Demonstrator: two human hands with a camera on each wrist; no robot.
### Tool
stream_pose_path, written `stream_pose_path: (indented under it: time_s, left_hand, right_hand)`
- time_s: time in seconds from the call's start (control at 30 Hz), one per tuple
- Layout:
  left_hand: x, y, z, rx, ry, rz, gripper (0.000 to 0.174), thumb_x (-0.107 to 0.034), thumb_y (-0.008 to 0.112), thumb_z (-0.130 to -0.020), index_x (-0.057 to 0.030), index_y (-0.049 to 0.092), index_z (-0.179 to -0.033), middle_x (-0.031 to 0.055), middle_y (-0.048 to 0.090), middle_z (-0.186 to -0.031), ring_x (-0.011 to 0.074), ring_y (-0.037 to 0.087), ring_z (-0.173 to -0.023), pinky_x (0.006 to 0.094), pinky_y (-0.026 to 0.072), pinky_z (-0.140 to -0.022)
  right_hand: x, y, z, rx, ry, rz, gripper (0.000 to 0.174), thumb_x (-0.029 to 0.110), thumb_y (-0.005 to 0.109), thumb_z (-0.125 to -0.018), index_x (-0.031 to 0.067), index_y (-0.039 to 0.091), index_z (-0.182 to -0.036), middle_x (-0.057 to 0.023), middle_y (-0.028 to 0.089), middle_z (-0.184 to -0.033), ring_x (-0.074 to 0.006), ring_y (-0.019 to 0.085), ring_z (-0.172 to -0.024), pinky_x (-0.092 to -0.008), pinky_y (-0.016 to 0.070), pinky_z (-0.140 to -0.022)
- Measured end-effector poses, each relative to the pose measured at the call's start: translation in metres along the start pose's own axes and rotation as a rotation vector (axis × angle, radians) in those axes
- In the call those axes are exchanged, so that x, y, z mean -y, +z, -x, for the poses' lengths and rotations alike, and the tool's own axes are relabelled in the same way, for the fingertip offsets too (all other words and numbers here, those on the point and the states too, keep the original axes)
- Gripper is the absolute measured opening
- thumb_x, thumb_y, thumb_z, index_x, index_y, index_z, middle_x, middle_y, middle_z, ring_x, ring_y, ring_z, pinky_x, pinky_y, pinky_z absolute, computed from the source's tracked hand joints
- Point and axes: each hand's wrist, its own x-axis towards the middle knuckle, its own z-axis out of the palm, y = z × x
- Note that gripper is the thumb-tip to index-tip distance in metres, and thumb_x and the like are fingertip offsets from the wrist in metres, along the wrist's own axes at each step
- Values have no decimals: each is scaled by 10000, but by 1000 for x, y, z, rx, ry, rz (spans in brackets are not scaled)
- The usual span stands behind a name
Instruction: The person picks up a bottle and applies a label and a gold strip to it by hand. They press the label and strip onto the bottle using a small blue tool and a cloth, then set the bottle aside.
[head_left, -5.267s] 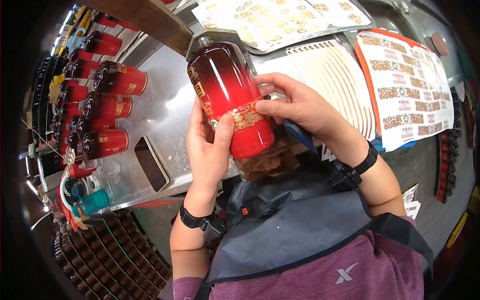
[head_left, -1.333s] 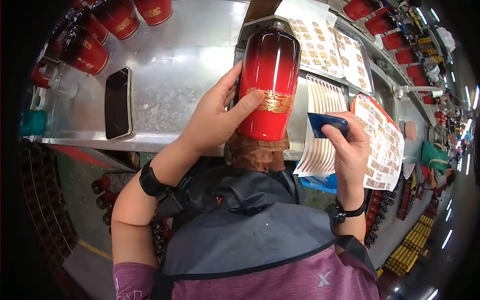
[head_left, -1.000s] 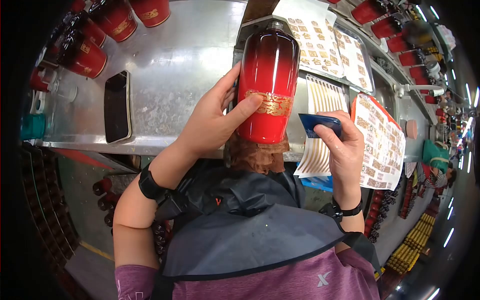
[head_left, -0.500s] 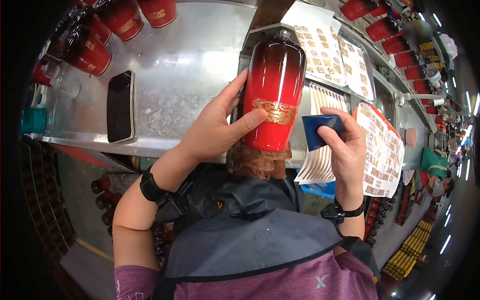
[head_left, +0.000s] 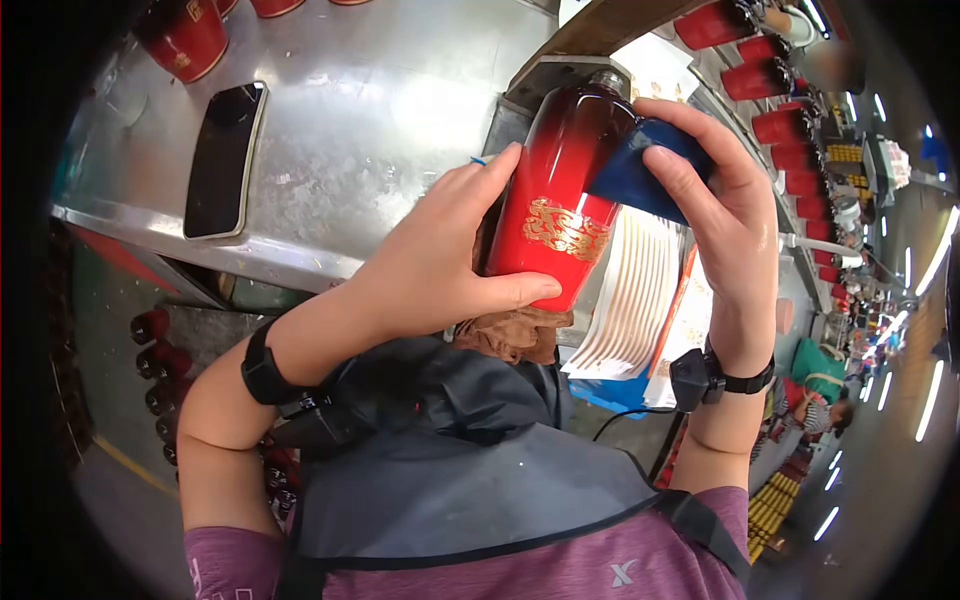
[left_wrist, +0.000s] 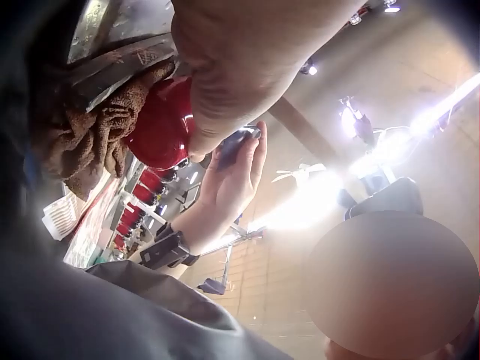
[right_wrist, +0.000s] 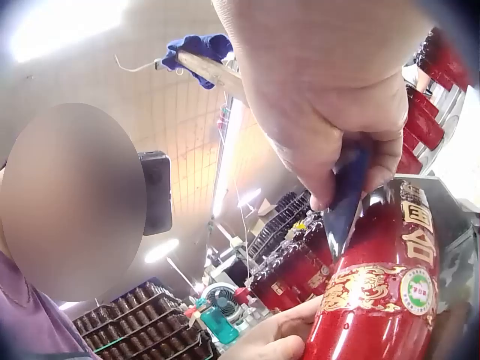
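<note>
A glossy bottle (head_left: 570, 165), dark at the neck and red below with a gold ornamental band (head_left: 565, 230), lies tilted, neck pointing away. My left hand (head_left: 420, 250) grips its left side, thumb on the red surface near the base, other fingers partly hidden behind it. Between thumb and fingers my right hand (head_left: 735, 225) pinches a flat blue scraper (head_left: 650, 165), whose edge lies over the bottle's right side above the band. The right wrist view shows the scraper's edge (right_wrist: 341, 225) right at the bottle, near gold characters and a round green-and-white label (right_wrist: 417, 291).
A brown cloth (head_left: 510, 335) sits under the bottle's base. Left on the metal bench (head_left: 350, 150) lies a phone (head_left: 225, 160), with red bottles (head_left: 185, 40) behind it. Sheets of gold strips (head_left: 625, 290) lie right of the bottle; a wooden beam (head_left: 620, 25) crosses beyond its neck.
The right hand has brought the blue scraper up and left from beside the bottle onto its upper right side. My left thumb has slid down from the gold band toward the base.
</note>
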Motion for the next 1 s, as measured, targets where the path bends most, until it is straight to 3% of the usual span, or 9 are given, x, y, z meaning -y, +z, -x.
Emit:
stream_pose_path:
  time_s: [0.37,0.5,0.67,0.77,1.0]
  left_hand:
    - [-10,-3,1,-35,-15,-53,966,-328,837,-746,16,332,-1493,259,495,-1359,389,475,-1279,437,323,-1112]
    - [-10,-3,4,-78,-10,-46,882,-299,817,-769,-12,376,-1477,223,521,-1355,366,487,-1281,432,322,-1115]
    - [-11,-4,5,-100,-14,13,754,-260,790,-797,-38,449,-1431,170,561,-1339,325,511,-1260,427,318,-1119]
    - [-6,-3,5,-129,4,-2,697,-244,787,-797,-44,491,-1395,157,579,-1319,311,529,-1220,419,336,-1103]
    - [-1,-5,2,-165,43,41,570,-208,782,-800,-48,553,-1297,135,601,-1239,279,547,-1149,380,397,-1020]
  right_hand:
    - [6,10,-22,250,-39,213,249,131,656,-939,38,670,-1170,-53,700,-963,-90,643,-886,-259,532,-797]
    - [6,14,-26,278,-17,144,256,146,663,-932,40,674,-1165,-58,706,-949,-97,648,-873,-265,531,-785]
    - [5,14,-32,183,-163,351,253,159,667,-921,62,679,-1154,-86,716,-947,-150,682,-848,-284,538,-785]
    - [14,18,-29,204,-139,406,243,158,666,-918,66,681,-1143,-99,716,-938,-170,691,-836,-293,540,-783]
    - [12,18,-34,315,-50,293,243,166,665,-927,42,679,-1136,-69,717,-947,-128,670,-850,-281,531,-784]
